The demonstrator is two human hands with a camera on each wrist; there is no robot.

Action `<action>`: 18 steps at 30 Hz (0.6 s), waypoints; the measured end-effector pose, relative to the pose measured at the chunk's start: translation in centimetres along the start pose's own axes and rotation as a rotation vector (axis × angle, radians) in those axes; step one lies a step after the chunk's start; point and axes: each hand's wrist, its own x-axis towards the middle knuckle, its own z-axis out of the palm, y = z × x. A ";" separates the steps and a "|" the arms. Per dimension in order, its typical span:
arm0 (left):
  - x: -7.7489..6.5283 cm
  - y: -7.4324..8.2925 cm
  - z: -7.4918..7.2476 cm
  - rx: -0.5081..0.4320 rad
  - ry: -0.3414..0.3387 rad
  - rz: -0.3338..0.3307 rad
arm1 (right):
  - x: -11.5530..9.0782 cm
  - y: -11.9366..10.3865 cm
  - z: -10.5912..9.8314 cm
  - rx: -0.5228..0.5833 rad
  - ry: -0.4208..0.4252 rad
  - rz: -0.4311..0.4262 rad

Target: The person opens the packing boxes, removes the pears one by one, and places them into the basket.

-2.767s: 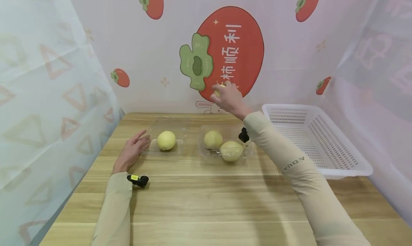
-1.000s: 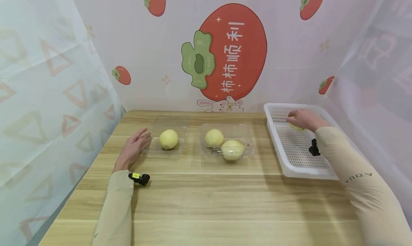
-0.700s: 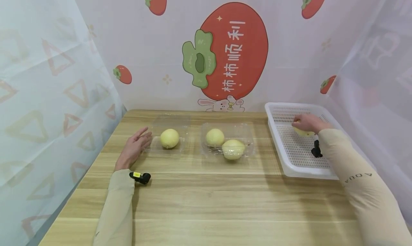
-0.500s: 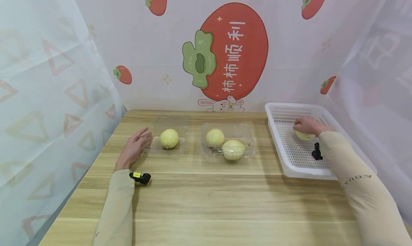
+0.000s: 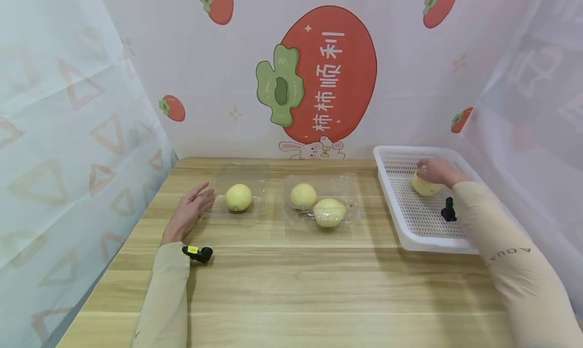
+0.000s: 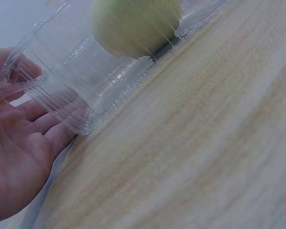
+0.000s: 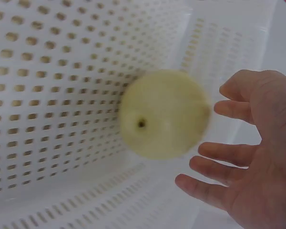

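"At six o'clock in the head view, what's closest?"

"The wooden tabletop (image 5: 291, 287)."

"And the left hand (image 5: 189, 211)?"

"Between eight and nine o'clock, fingers loosely extended along one end of the left clear box (image 5: 243, 172), gripping nothing; whether they touch it, I can't tell. Inside sits a lone fruit (image 5: 239, 197), pale yellow, at eight."

"Toward five?"

"A second clear box (image 5: 337, 185) with a pair of fruits (image 5: 329, 214), side by side."

"Farther out?"

"At three o'clock, a white basket (image 5: 437, 243); the basket fruit (image 5: 424, 187) lies within it. Just beside that fruit, the right hand (image 7: 264, 148) has its fingers spread and grips nothing."

"And beyond everything?"

"Near one o'clock, a big red persimmon print (image 5: 330, 75) on the back curtain (image 5: 218, 75)."
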 end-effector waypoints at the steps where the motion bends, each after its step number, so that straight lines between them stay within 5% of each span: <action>1: 0.0 0.0 0.0 0.000 -0.001 0.000 | -0.1 -0.1 -0.4 -0.018 0.016 -0.015; 11: -0.7 1.4 0.8 -0.045 -0.011 -0.032 | -0.7 -2.4 -3.4 -0.022 0.091 -0.124; 18: -0.1 0.1 0.2 -0.019 -0.007 -0.019 | -1.0 -5.4 -4.9 0.000 0.157 -0.185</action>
